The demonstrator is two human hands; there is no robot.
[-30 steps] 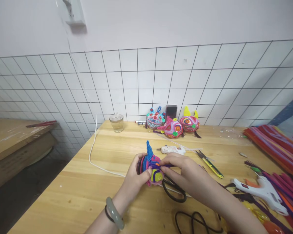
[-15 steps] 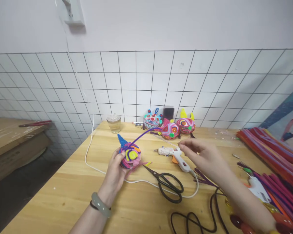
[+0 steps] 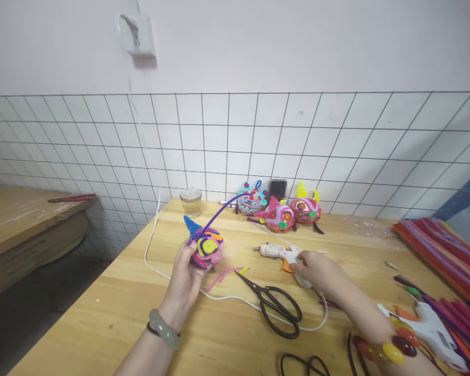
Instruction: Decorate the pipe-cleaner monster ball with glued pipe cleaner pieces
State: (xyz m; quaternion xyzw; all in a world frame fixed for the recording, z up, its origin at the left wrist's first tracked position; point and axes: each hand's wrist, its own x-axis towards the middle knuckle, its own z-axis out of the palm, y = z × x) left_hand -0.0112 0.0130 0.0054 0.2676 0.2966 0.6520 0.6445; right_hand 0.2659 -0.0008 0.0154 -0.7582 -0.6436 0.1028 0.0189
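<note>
My left hand (image 3: 185, 277) grips a round pipe-cleaner ornament (image 3: 208, 249) with a yellow eye and a blue horn. A long purple pipe cleaner (image 3: 221, 210) curves up from it to the right. On the table, my right hand (image 3: 317, 269) has its fingers closed around the handle of a white glue gun (image 3: 274, 251), whose nozzle points left. The far side of its fingers is hidden. Black-handled scissors (image 3: 276, 308) lie between the hands and nearer to me. Pink pipe-cleaner scraps (image 3: 222, 275) lie beside the scissors' tip.
Several finished ornaments (image 3: 280, 216) stand against the tiled wall. A glass of liquid (image 3: 190, 202) is at the back left. Bundles of pipe cleaners (image 3: 438, 250) and a second glue gun (image 3: 434, 331) lie at right. A white cord (image 3: 235, 298) crosses the table; a black cord (image 3: 305, 360) lies in front.
My right hand has come down from above the glue gun onto its handle. My left hand still holds the ornament. The view has shifted slightly.
</note>
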